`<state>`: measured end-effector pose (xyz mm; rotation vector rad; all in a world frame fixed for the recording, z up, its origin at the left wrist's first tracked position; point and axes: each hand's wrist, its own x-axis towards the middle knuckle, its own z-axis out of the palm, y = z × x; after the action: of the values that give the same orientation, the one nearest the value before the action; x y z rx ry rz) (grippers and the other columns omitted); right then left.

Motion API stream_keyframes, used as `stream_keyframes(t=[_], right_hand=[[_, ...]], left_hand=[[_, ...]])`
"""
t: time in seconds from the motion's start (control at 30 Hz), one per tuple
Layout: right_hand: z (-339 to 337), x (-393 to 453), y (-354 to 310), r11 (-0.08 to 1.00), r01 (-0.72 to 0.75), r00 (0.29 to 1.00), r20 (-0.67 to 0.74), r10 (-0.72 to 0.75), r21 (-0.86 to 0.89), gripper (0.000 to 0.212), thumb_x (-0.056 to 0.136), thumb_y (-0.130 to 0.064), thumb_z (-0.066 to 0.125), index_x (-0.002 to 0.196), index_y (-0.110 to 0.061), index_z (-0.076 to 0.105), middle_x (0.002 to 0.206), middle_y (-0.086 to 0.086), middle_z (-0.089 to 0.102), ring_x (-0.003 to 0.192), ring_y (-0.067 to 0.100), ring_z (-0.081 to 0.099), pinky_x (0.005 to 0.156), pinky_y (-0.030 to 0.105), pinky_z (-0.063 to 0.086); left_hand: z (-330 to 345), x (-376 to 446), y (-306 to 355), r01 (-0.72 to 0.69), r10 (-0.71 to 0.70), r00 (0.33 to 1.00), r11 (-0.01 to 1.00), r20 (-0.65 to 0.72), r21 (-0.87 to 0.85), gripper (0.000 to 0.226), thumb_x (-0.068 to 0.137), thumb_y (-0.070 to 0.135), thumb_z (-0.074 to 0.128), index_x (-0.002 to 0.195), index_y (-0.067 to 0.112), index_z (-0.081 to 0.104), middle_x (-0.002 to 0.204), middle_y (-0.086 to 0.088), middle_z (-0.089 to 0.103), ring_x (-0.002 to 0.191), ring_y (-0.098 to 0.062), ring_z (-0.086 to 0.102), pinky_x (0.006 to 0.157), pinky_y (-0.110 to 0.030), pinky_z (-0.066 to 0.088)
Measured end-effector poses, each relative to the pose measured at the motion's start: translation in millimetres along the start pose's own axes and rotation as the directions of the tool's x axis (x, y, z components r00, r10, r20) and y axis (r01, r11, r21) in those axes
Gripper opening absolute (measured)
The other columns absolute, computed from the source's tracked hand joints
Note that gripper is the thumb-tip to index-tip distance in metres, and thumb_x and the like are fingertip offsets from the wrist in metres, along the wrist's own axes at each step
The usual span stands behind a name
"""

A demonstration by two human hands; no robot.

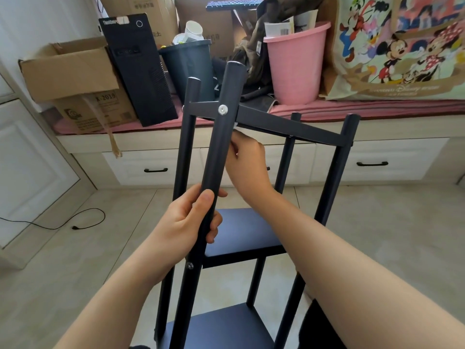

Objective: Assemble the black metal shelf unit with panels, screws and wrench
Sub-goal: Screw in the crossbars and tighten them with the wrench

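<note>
Gripping the nearest upright post (218,157) partway down, the left hand (187,220) has its fingers (214,229) wrapped round the tube, thumb pressed on the front. The shelf unit (289,127) stands on the floor right in front of the person, tilted a little toward the camera, with two dark panels (241,230) already seated lower down. Up at the top crossbar, a silver screw (223,109) sits in the post where the rail meets it. The right hand (247,162) is tucked just behind that joint, fingers curled shut on something small and pale; it may be the wrench or a nut, but the post hides it, so I cannot tell which.

Now, how will this handle? Painted steel tube: stiff, no flex, and probably smooth enough to slip in a loose grip, so a full wrap round the post looks right. The frame seems light but tall and tippy, so steadying mid-post is sensible. Another screw (190,266) shows lower on the same post.
</note>
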<state>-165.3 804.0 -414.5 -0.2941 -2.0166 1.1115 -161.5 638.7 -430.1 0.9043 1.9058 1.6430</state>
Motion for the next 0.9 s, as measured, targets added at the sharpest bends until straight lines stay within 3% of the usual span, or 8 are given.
stream_keyframes(t=[0.1,0.17,0.23,0.37,0.5,0.63,0.73,0.9], right_hand=[[-17,-8,6,0.999,-0.02,0.991,0.134,0.025,-0.034,0.035,0.102,-0.021,0.047,0.069,-0.027,0.054,0.062,0.0,0.062,0.055,0.003,0.052,0.057,0.017,0.037],[-29,-13,8,0.997,-0.077,0.979,0.189,0.073,0.018,0.03,0.102,-0.021,0.047,0.078,-0.016,0.065,0.063,-0.001,0.064,0.053,0.002,0.048,0.057,0.014,0.037],[-42,-18,9,0.979,-0.188,0.959,0.228,0.166,0.077,0.031,0.102,-0.02,0.048,0.081,-0.012,0.068,0.063,-0.005,0.064,0.058,0.006,0.047,0.061,0.021,0.04],[-71,-27,16,0.965,-0.261,0.923,0.297,0.244,0.018,0.032,0.101,-0.023,0.049,0.078,-0.015,0.07,0.075,-0.008,0.062,0.069,0.01,0.05,0.065,0.025,0.043],[-93,-29,30,0.97,-0.181,0.965,0.16,0.206,-0.159,0.031,0.099,-0.022,0.052,0.075,-0.014,0.069,0.092,-0.001,0.054,0.08,0.011,0.054,0.069,0.018,0.038],[-105,-28,52,0.922,-0.28,0.948,0.073,0.309,-0.268,0.031,0.099,-0.022,0.05,0.074,-0.018,0.068,0.101,0.0,0.052,0.106,0.013,0.043,0.082,0.022,0.029],[-109,-25,66,0.856,-0.387,0.909,0.012,0.416,-0.342,0.031,0.099,-0.024,0.05,0.077,-0.018,0.07,0.124,0.012,0.046,0.123,0.028,0.04,0.105,0.041,0.035],[-112,-21,72,0.782,-0.463,0.877,-0.087,0.473,-0.416,0.031,0.097,-0.032,0.047,0.077,-0.021,0.067,0.123,0.017,0.05,0.125,0.034,0.031,0.103,0.043,0.031]], left_hand=[[-2,2,-2,-0.001,0.001,0.999,1.0,-0.033,0.022,0.03,0.103,0.039,0.039,0.107,0.02,0.062,0.065,-0.001,0.054,0.059,-0.016,0.052,0.056,-0.021,0.046],[-4,3,-2,-0.004,0.006,0.999,0.999,-0.045,0.037,0.035,0.098,0.046,0.04,0.106,0.02,0.062,0.064,0.0,0.055,0.059,-0.015,0.053,0.056,-0.022,0.045],[-7,4,-1,-0.009,0.012,0.999,0.999,-0.052,0.047,0.038,0.092,0.052,0.042,0.105,0.022,0.063,0.064,0.0,0.055,0.059,-0.014,0.053,0.055,-0.021,0.044],[-12,6,-3,-0.017,0.021,0.997,0.998,-0.068,0.058,0.014,0.102,0.029,0.052,0.106,0.021,0.063,0.064,-0.002,0.052,0.058,-0.014,0.052,0.054,-0.017,0.044],[-15,6,-4,-0.043,0.047,0.996,0.997,-0.071,0.068,0.008,0.1,0.018,0.059,0.107,0.018,0.062,0.064,-0.004,0.051,0.057,-0.016,0.051,0.054,-0.018,0.044],[-19,8,-4,-0.069,0.08,0.992,0.992,-0.103,0.103,0.01,0.1,0.017,0.06,0.11,0.018,0.062,0.065,0.0,0.056,0.058,-0.015,0.054,0.054,-0.02,0.047],[-22,10,-5,-0.073,0.089,0.986,0.991,-0.142,0.116,0.017,0.099,0.017,0.061,0.115,0.023,0.063,0.066,0.002,0.059,0.059,-0.013,0.056,0.056,-0.019,0.049],[-28,13,-7,-0.077,0.096,0.98,0.99,-0.174,0.117,0.023,0.099,0.017,0.062,0.119,0.029,0.063,0.072,0.004,0.065,0.062,-0.014,0.059,0.062,-0.019,0.053]])
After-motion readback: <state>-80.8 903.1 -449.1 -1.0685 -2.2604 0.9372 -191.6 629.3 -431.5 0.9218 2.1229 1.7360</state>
